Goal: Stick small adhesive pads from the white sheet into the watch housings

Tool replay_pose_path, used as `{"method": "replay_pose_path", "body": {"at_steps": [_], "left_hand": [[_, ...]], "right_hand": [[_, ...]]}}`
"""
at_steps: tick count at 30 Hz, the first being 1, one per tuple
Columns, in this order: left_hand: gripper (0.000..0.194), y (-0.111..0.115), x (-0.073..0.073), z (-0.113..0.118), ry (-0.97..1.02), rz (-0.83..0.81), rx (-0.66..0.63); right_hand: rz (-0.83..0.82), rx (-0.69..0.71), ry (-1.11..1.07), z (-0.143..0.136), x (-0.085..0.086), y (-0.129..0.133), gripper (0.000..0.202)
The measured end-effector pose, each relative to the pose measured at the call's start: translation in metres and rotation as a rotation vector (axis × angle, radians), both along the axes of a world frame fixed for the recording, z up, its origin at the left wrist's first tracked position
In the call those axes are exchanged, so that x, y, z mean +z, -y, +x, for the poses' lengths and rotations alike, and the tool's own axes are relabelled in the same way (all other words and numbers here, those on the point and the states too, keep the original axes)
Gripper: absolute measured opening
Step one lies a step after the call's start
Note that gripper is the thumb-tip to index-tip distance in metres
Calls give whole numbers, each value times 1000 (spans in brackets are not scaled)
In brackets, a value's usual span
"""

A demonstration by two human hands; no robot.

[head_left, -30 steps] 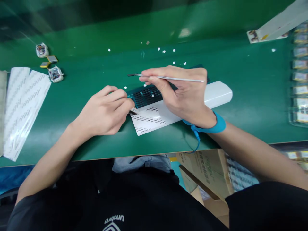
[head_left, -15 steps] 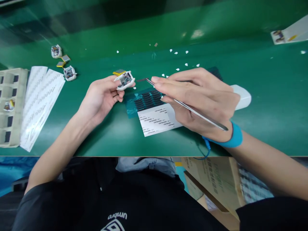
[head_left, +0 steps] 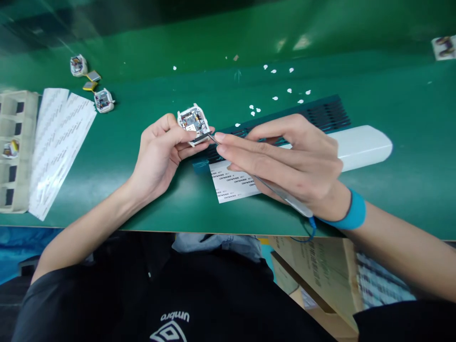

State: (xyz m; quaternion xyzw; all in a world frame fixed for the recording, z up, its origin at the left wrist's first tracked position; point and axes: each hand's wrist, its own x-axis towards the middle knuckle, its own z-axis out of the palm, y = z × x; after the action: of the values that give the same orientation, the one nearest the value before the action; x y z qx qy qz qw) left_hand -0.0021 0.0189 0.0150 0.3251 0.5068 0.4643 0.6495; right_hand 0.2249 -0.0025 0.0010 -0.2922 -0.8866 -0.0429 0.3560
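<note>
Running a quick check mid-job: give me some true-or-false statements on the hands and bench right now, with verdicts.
1. The left hand holds a white plastic housing with exposed circuitry. True.
2. The right hand holds no tool. False: it holds slim silver metal tweezers.
3. Small white tabbed discs lie on the glossy green tabletop. True.
4. The blue wrist strap is on the left wrist. False: right wrist.
5. The beige compartmented tray is at the picture's left edge. True.
</note>
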Motion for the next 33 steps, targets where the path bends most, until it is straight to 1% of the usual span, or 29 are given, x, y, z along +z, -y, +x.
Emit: {"method": "replay_pose_path", "body": {"at_steps": [2,5,8,14,16,19,21,23,28,30,33], "left_hand": [[31,1,-1,-2,-8,16,-4],[33,1,-2,-3,-27,42,-16],[31,2,-2,-2,-25,52,-35],[29,3,-1,1,-66,51,-32],[29,3,-1,1,-75,47,-24],[29,3,0,1,-65,41,-32],[30,3,0,1,-58,36,-40],[30,3,0,1,-59,33,-38],[29,4,-2,1,-89,39,-35],[29,4,-2,1,-92,49,-35],[29,4,-2,1,-82,62,-33]], "right_hand": [[43,-16,9,0,-3,0,38],[47,-13,14,-1,-6,-2,34],[72,1,-42,-3,-9,-4,30],[92,-6,-94,-9,-13,-4,31],[111,-14,-104,-8,-12,-4,30],[123,9,-45,-4,-7,-4,27],[86,25,9,-1,-3,-3,30],[28,38,12,1,-1,-2,34],[-144,-24,9,3,-5,0,36],[-143,-37,30,4,-6,0,36],[-46,-17,19,4,-6,-1,39]]}}
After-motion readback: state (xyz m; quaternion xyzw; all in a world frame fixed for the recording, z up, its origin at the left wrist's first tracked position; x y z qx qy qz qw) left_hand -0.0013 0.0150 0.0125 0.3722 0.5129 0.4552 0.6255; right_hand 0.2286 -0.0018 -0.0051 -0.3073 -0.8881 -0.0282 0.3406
